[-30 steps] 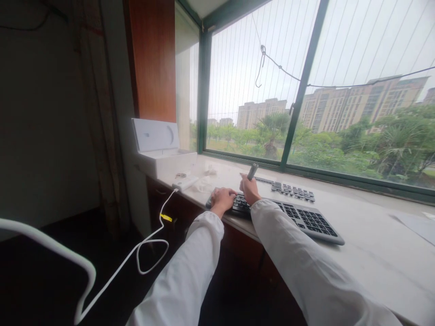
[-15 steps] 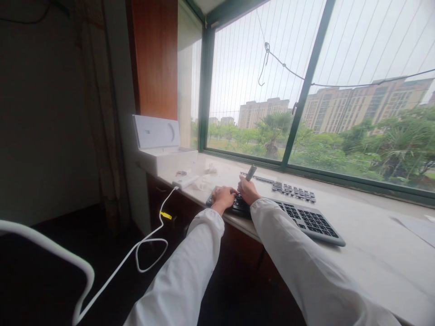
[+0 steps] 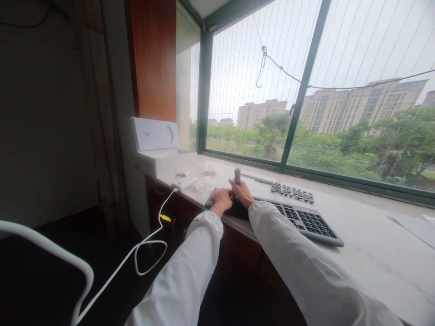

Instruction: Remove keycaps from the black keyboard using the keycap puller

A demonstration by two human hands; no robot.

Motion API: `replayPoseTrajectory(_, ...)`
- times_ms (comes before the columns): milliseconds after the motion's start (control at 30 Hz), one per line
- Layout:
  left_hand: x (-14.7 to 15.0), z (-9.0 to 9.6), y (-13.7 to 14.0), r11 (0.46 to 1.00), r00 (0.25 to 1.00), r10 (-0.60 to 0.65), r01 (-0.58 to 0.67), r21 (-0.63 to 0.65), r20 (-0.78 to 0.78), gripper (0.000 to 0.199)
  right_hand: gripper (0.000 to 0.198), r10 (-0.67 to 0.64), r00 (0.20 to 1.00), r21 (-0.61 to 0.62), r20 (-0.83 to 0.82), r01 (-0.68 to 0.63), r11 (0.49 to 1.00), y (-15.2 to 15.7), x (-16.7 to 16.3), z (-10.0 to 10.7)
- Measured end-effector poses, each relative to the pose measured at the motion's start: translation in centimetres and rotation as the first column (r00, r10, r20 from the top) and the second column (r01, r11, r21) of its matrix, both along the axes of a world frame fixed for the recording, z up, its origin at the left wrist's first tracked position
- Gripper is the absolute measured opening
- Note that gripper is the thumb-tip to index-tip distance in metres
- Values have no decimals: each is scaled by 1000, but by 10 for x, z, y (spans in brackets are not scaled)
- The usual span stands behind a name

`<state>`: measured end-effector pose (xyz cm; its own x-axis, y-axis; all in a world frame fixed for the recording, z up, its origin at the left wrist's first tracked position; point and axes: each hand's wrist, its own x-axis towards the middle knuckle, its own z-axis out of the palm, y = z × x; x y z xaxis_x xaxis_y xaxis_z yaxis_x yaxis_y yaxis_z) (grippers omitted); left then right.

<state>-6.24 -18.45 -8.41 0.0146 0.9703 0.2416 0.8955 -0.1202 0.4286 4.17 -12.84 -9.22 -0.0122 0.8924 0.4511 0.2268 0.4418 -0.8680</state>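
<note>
A dark keyboard (image 3: 314, 222) lies along the front edge of the white counter, its left end largely covered by my hands. My left hand (image 3: 221, 199) is closed, with curled fingers pressed on that left end; the fingertips are partly hidden. Right beside it, my right hand (image 3: 242, 194) wraps around a slim grey tool (image 3: 237, 175), held nearly upright over the keys. Only the tool's upper end shows; its lower end is hidden by the hands. Behind the keyboard, loose black keycaps (image 3: 295, 194) lie in rows.
An open white box (image 3: 173, 162) stands at the counter's left end. Near it are a white power strip (image 3: 184, 183) with a hanging white cable (image 3: 152, 235) and crumpled clear plastic (image 3: 205, 184). Paper (image 3: 413, 228) lies at right. A window (image 3: 251, 90) rises behind the counter.
My right hand has shifted slightly left, closer to my left hand. The grey tool has gone from leaning right to almost upright. My left hand's fingers look more curled.
</note>
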Motion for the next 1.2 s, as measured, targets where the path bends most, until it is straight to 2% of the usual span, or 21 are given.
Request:
replayPoseTrajectory(200,0,-2,3,1000,1000,-5,5,26,-9,27,37,-59,984,92,169,43,995,-3,0,2)
replayPoseTrajectory(367,1,-1,4,999,999,32,-33,-35,-26,30,29,-66,958,203,280,8,979,-8,-5,3)
replayPoseTrajectory(800,-1,-3,6,999,999,32,-32,-7,-42,29,21,-91,937,276,336,-5,961,-8,-4,0)
replayPoseTrajectory(1200,-3,-6,8,999,1000,-5,6,44,-23,28,24,-122,949,242,290,51,969,-9,-2,4)
